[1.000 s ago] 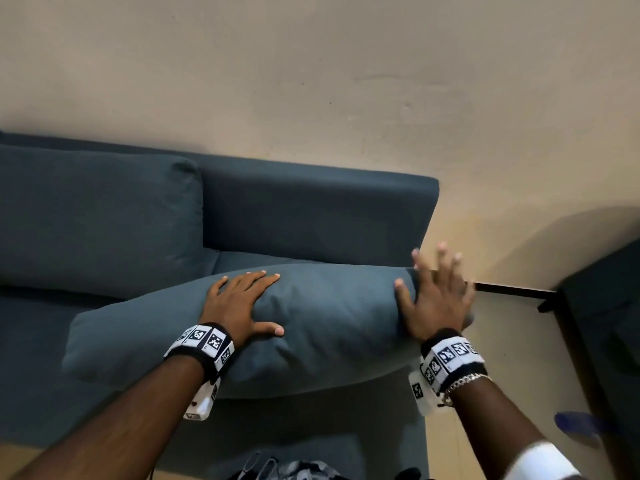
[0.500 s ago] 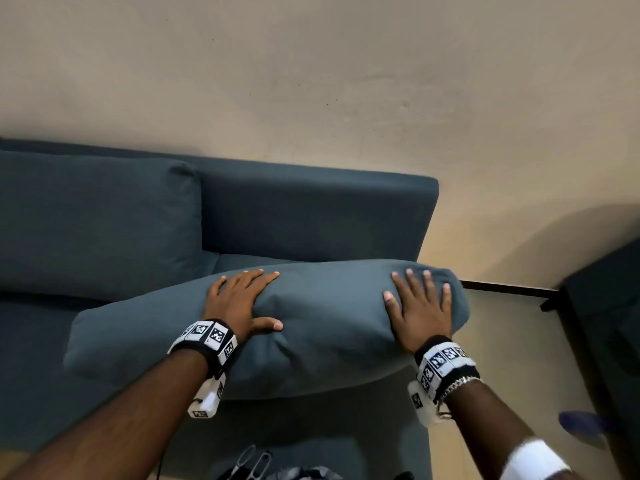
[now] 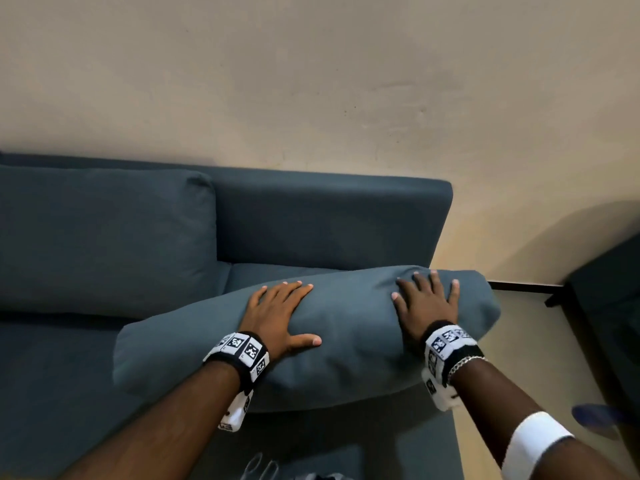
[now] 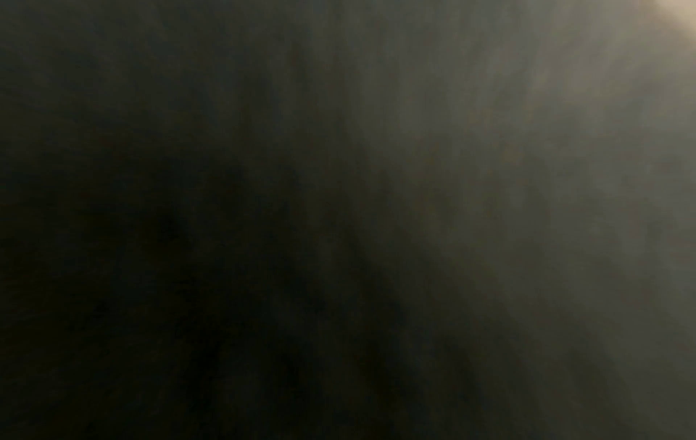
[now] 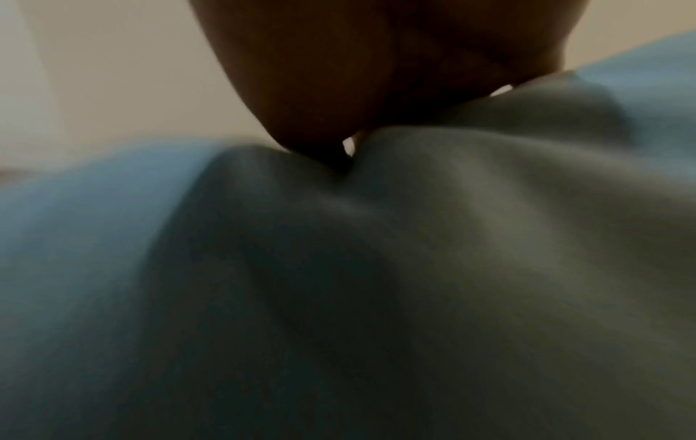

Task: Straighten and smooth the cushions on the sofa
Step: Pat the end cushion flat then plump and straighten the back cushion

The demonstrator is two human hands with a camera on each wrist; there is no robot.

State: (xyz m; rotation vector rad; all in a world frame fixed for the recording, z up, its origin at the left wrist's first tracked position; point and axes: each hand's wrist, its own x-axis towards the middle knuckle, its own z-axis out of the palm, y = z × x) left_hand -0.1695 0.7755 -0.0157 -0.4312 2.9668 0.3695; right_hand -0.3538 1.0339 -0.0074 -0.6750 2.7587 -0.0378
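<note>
A loose blue-grey cushion (image 3: pixel 346 327) lies flat across the right end of the sofa seat (image 3: pixel 52 393), its right end past the sofa's edge. My left hand (image 3: pixel 277 313) presses flat on its middle, fingers straight and together, thumb out to the right. My right hand (image 3: pixel 426 299) lies flat near its right end with fingers spread. A second cushion (image 3: pixel 104 237) leans upright against the sofa back (image 3: pixel 329 220) on the left. The right wrist view shows my palm (image 5: pixel 376 74) sunk into the cushion fabric (image 5: pixel 376 268). The left wrist view is dark and shows nothing.
A beige wall (image 3: pixel 311 81) rises behind the sofa. To the right are pale floor (image 3: pixel 526 341), a dark skirting strip (image 3: pixel 519 287) and a dark piece of furniture (image 3: pixel 609 306). Some small grey items (image 3: pixel 263 469) lie at the seat's front edge.
My right hand came off the cushion's right end and settled flat on its top, a little further left. The left hand stayed pressed in the same spot.
</note>
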